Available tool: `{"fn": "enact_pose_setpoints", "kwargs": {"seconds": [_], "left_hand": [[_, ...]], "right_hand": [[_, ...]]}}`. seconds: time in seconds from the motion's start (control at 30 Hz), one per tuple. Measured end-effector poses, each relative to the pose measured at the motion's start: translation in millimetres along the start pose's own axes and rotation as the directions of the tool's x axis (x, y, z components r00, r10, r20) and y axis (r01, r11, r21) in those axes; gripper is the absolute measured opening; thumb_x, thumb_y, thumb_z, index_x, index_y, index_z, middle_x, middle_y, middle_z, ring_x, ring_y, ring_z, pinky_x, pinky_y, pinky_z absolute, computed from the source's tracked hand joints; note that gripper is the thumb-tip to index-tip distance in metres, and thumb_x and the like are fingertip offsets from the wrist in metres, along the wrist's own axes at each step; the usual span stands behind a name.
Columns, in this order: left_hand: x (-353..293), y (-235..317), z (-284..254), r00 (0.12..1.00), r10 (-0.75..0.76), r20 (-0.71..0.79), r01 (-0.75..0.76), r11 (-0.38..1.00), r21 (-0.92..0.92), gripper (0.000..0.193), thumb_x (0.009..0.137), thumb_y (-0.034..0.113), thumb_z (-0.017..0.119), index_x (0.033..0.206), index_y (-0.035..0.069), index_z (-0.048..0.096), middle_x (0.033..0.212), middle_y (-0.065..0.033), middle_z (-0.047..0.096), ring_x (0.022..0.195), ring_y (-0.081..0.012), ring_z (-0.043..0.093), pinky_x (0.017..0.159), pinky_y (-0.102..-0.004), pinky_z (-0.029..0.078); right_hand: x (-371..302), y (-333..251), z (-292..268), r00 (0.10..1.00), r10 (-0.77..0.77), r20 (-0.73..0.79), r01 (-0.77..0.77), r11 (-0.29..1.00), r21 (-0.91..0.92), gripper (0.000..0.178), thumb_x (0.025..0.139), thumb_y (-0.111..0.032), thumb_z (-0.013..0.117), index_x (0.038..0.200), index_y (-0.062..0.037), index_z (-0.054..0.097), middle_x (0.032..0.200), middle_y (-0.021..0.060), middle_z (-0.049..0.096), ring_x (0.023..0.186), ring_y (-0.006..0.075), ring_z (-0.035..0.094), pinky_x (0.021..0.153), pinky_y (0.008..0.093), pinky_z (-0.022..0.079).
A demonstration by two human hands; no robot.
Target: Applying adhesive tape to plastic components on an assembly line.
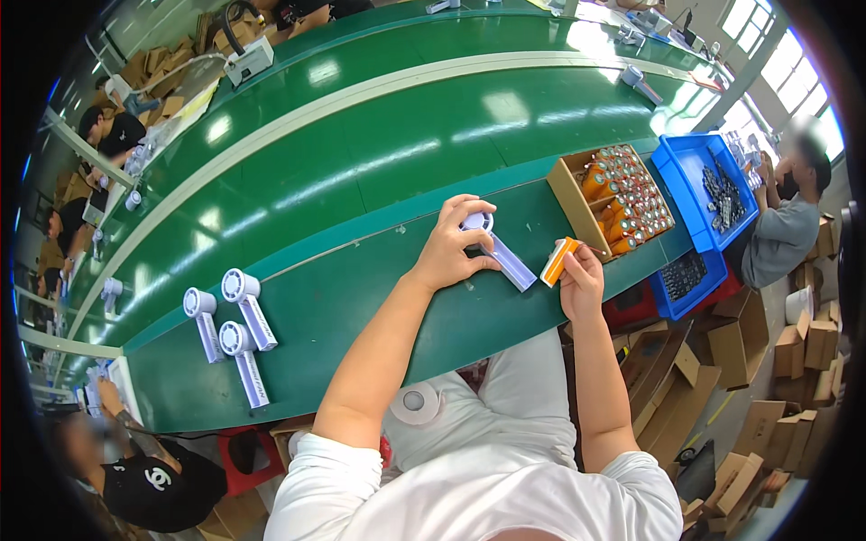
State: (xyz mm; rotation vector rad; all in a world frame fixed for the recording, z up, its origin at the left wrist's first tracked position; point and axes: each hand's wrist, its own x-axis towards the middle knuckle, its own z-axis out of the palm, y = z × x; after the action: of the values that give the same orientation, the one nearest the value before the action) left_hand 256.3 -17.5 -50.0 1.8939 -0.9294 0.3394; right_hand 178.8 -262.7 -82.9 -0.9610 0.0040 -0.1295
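Observation:
My left hand (454, 243) is closed round the head and upper handle of a pale lavender handheld fan (510, 263), whose handle slants toward my right over the green table. In my right hand (582, 279), fingers and thumb pinch an orange cylindrical battery (559, 261) with a pale stripe along it. The battery is just right of the fan handle's end, apart from it. Behind my right hand stands an open cardboard box (570, 200) packed with orange batteries (631, 194) on end.
Three lavender fans (244, 352) lie on the table at left. Right of the box sits a blue bin (690, 180) of small dark parts, with another blue bin (667, 302) below it. A green conveyor (361, 153) runs beyond. Co-workers sit at both sides.

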Motion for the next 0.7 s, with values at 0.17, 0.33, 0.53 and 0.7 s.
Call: {"fn": "enact_pose_setpoints", "kwargs": {"seconds": [0.17, 0.33, 0.53, 0.7], "left_hand": [[-0.6, -7.2, -3.8, 0.999, -0.048, -0.01, 0.047, 0.994, -0.099, 0.028, 0.055, 0.01, 0.088, 0.069, 0.011, 0.063, 0.127, -0.0044, 0.055, 0.125, -0.0332, 0.044, 0.099, -0.0441, 0.043], [-0.8, -3.7, -3.2, 0.972, -0.222, -0.077, 0.195, 0.946, -0.259, 0.035, 0.07, 0.008, 0.079, 0.101, 0.012, 0.064, 0.118, -0.011, 0.06, 0.117, -0.0311, 0.053, 0.097, -0.0393, 0.045], [-1.5, -9.3, -1.8, 0.912, -0.41, -0.016, 0.401, 0.9, -0.17, 0.036, 0.086, 0.021, 0.059, 0.118, 0.003, 0.056, 0.109, -0.0152, 0.062, 0.099, -0.0293, 0.061, 0.09, -0.037, 0.048], [-4.0, -16.1, 1.4, 0.94, -0.338, -0.041, 0.326, 0.929, -0.173, 0.033, 0.09, 0.023, 0.053, 0.116, 0.004, 0.057, 0.107, -0.0161, 0.063, 0.095, -0.0309, 0.061, 0.086, -0.04, 0.047]], "right_hand": [[1.2, -0.2, 1.8, 1.0, -0.007, -0.021, 0.006, 0.999, -0.033, 0.029, 0.095, -0.01, 0.056, 0.119, 0.0062, 0.052, 0.108, 0.0098, 0.062, 0.093, 0.0147, 0.064, 0.081, 0.0275, 0.052], [-0.1, 0.8, 3.7, 0.998, -0.052, -0.044, 0.051, 0.999, -0.018, 0.028, 0.095, -0.009, 0.056, 0.118, 0.0051, 0.052, 0.112, 0.0114, 0.062, 0.095, 0.0165, 0.064, 0.084, 0.029, 0.053], [0.0, -0.4, 14.4, 0.996, -0.08, -0.026, 0.079, 0.996, -0.039, 0.031, 0.095, -0.008, 0.057, 0.123, 0.0036, 0.052, 0.111, 0.0111, 0.062, 0.094, 0.017, 0.064, 0.083, 0.0279, 0.053], [-13.0, -17.1, 34.7, 0.989, -0.138, 0.045, 0.144, 0.905, -0.401, 0.041, 0.09, -0.007, 0.065, 0.127, 0.0035, 0.051, 0.103, 0.0085, 0.063, 0.089, 0.0122, 0.063, 0.084, 0.0239, 0.051]]}}
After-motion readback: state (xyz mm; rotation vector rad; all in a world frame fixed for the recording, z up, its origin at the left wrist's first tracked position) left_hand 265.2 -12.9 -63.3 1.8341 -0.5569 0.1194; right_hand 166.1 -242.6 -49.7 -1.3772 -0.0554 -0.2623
